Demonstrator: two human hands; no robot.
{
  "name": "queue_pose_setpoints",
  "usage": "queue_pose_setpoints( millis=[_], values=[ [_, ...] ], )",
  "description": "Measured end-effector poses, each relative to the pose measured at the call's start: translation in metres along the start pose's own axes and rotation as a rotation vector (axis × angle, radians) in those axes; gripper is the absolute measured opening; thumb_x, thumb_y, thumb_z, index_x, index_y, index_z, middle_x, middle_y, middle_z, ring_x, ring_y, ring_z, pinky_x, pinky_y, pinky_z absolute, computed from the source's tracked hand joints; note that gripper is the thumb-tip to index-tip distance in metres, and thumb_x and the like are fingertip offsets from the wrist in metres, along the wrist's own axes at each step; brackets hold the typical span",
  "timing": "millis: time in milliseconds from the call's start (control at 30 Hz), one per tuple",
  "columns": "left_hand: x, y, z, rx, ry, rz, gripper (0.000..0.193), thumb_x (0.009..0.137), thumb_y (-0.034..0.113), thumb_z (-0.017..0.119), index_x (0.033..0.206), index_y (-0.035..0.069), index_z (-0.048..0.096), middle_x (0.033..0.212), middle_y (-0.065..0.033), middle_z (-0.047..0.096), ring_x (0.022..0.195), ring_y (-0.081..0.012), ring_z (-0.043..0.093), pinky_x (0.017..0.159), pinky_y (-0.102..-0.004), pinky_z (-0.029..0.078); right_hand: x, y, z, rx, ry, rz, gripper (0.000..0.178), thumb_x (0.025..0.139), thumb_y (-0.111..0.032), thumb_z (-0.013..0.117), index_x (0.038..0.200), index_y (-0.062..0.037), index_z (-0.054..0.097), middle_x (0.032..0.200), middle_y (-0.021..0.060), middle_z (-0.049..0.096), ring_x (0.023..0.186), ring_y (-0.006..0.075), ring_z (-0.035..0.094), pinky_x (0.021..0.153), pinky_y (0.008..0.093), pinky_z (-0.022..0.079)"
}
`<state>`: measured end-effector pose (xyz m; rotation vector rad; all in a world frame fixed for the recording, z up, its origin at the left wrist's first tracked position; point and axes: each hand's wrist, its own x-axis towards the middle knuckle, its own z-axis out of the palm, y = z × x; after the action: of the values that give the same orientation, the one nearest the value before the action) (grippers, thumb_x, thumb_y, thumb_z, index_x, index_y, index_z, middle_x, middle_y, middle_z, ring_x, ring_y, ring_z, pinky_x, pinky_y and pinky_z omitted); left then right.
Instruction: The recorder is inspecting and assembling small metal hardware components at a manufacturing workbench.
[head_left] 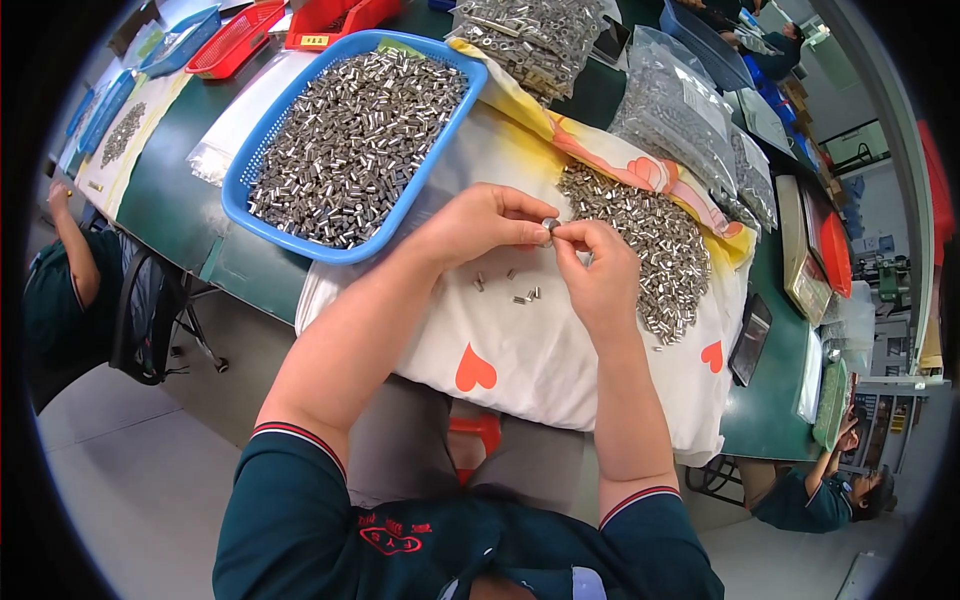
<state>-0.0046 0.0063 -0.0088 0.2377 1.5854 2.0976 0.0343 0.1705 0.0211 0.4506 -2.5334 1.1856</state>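
Observation:
My left hand (484, 222) and my right hand (604, 270) meet over the white cloth (420, 325). Thumb and fingers of both pinch a small round metal piece (549, 226) between them; its exact kind is too small to tell. Several short metal cylinders (525, 297) lie loose on the cloth just below my hands. Beyond my left forearm stands a blue basket (345, 255) filled with the same kind of cylinders. A wide heap of metal cylinders (665, 262) spreads over the cloth to the right of my right hand.
Clear bags of metal parts (675, 110) stand at the back right, behind a folded yellow-edged cloth (640, 175). Red trays (237, 40) sit at the far left. A dark phone-like device (750, 340) lies at the right table edge. Other people sit at left and right.

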Motion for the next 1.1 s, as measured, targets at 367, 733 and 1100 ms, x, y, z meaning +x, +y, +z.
queue_pose_setpoints(
  millis=[367,733,1100],
  values=[
    [0.002,0.001,0.003,-0.031,-0.018,0.034,0.03,0.076,0.005,0.064,0.104,-0.003,0.058,0.09,-0.0068,0.062,0.078,-0.0099,0.058,0.072,-0.0215,0.048,-0.001,0.0,0.0,-0.03,0.055,-0.023,0.007,0.074,-0.003,0.061,0.081,-0.0011,0.061,0.078,0.0061,0.061,0.068,0.0138,0.057,0.062,0.0249,0.045],
    [0.0,0.0,0.003,-0.072,-0.047,0.005,0.029,0.077,0.006,0.063,0.104,-0.005,0.057,0.09,-0.0074,0.062,0.079,-0.0104,0.059,0.07,-0.0208,0.048,0.001,0.007,-0.008,0.331,-0.116,0.28,0.006,0.075,-0.004,0.061,0.08,-0.0012,0.06,0.075,0.0021,0.059,0.065,0.0093,0.052,0.062,0.0221,0.043],
    [-0.003,0.004,0.004,0.122,-0.161,-0.068,0.029,0.076,0.006,0.064,0.104,-0.002,0.057,0.089,-0.0056,0.063,0.076,-0.0091,0.058,0.07,-0.0214,0.048,0.021,0.024,-0.016,-0.395,-0.096,0.012,0.009,0.073,-0.009,0.058,0.079,-0.0045,0.064,0.081,0.01,0.06,0.077,0.0257,0.056,0.07,0.0363,0.043]
  ],
)
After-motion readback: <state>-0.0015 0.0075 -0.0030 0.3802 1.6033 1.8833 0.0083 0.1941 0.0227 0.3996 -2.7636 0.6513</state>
